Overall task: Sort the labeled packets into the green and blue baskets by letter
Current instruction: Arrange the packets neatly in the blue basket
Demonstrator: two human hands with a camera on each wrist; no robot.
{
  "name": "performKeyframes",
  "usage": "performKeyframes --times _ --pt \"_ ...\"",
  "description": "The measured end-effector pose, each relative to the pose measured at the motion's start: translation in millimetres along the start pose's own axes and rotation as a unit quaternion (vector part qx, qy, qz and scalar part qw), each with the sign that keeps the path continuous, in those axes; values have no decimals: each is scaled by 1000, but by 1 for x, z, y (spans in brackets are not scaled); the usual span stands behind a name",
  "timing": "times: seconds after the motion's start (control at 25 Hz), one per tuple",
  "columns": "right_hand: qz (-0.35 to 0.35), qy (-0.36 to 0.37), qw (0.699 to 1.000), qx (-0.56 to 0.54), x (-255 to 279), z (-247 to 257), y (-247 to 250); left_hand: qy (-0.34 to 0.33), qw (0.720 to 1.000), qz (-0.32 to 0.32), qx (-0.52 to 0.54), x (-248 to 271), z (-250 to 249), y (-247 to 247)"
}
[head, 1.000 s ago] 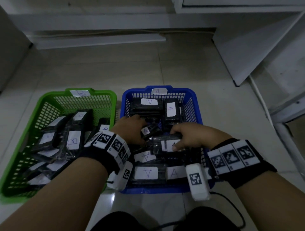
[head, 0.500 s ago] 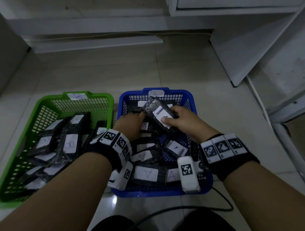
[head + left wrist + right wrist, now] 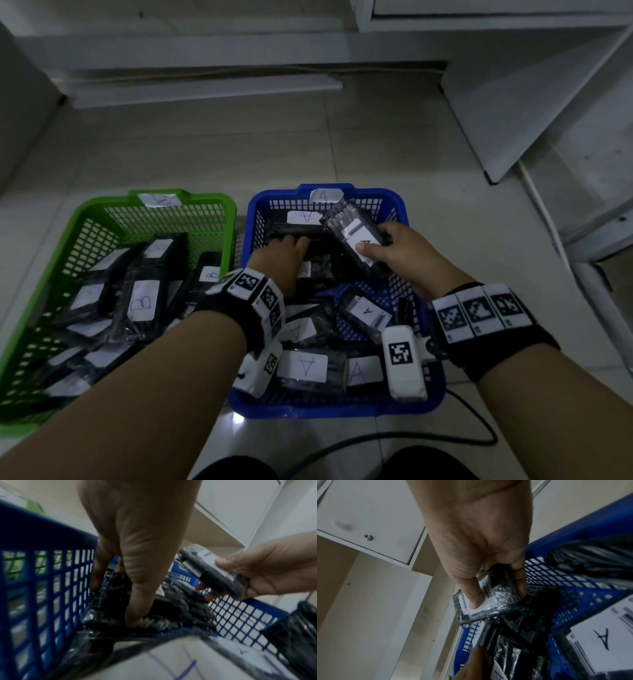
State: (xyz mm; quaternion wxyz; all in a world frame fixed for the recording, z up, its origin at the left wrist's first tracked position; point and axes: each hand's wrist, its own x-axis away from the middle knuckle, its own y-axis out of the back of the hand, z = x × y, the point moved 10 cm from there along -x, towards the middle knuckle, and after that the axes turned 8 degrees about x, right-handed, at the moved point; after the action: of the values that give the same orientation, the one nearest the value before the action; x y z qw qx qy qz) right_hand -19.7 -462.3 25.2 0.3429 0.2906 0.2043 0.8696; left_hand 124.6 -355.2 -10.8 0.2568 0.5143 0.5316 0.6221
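The blue basket [image 3: 416, 409] tagged A holds several black packets with white A labels. To its left the green basket [image 3: 30, 308] tagged B holds packets labeled B [image 3: 140, 303]. My right hand [image 3: 394, 251] grips a black packet [image 3: 356, 236] with an A label, lifted and tilted over the basket's far right; my thumb [image 3: 475, 599] presses on its label [image 3: 486, 602]. My left hand [image 3: 284, 253] reaches into the far left of the blue basket, its fingers [image 3: 137, 609] curled round a black packet [image 3: 154, 618] lying there.
White cabinet panels [image 3: 534, 113] lean at the right, and a low white ledge [image 3: 205, 89] runs along the back. A black cable [image 3: 411, 438] trails on the tiled floor in front of the blue basket. Open floor lies beyond both baskets.
My right hand lifted an A packet out of the blue basket's middle and carried it up toward the far right. My left hand pushed deeper toward the far left of the basket.
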Motion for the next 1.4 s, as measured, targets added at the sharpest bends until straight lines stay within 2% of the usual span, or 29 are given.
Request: performKeyframes --times 0.12,0.24,0.32,0.4,0.48,0.56,0.6,0.68,0.84,0.92,1.04,1.12,1.2,1.28,1.4 --pt "-13 -11 998 -58 1 -6 8 21 1000 -21 9 -2 -2 3" --pt "-97 0 992 -84 3 -8 34 29 999 -9 37 0 1 10" --pt "-154 9 985 -84 6 -8 52 27 992 47 114 -2 3 12" --pt "-173 10 981 -90 6 -11 59 23 963 93 250 -6 -2 18" --pt "-170 -1 980 -106 6 -18 59 30 928 49 369 -11 -10 36" --pt "-156 -6 981 -115 6 -25 55 45 909 -42 412 -20 -21 52" --pt "-150 -4 982 -118 6 -27 52 44 905 -77 416 -22 -29 57" --pt "-142 -2 982 -127 6 -30 50 44 896 -102 429 -30 -47 56" --pt "-161 1 977 -138 5 -38 57 29 878 -107 465 -45 -61 39" --pt "-178 -4 973 -145 5 -42 61 16 881 -110 461 -48 -67 35" --pt "-190 -18 969 -158 6 -45 61 -5 889 -79 452 -50 -79 29" --pt "-201 -27 966 -158 8 -46 63 -21 884 -77 461 -46 -79 33" --pt "-198 -29 964 -176 12 -42 62 -22 884 -84 460 -38 -67 41" --pt "-165 -19 972 -166 17 -29 54 18 895 -117 430 -25 -36 54" --pt "-54 12 996 -75 21 3 20 80 910 -188 362 -1 20 75"
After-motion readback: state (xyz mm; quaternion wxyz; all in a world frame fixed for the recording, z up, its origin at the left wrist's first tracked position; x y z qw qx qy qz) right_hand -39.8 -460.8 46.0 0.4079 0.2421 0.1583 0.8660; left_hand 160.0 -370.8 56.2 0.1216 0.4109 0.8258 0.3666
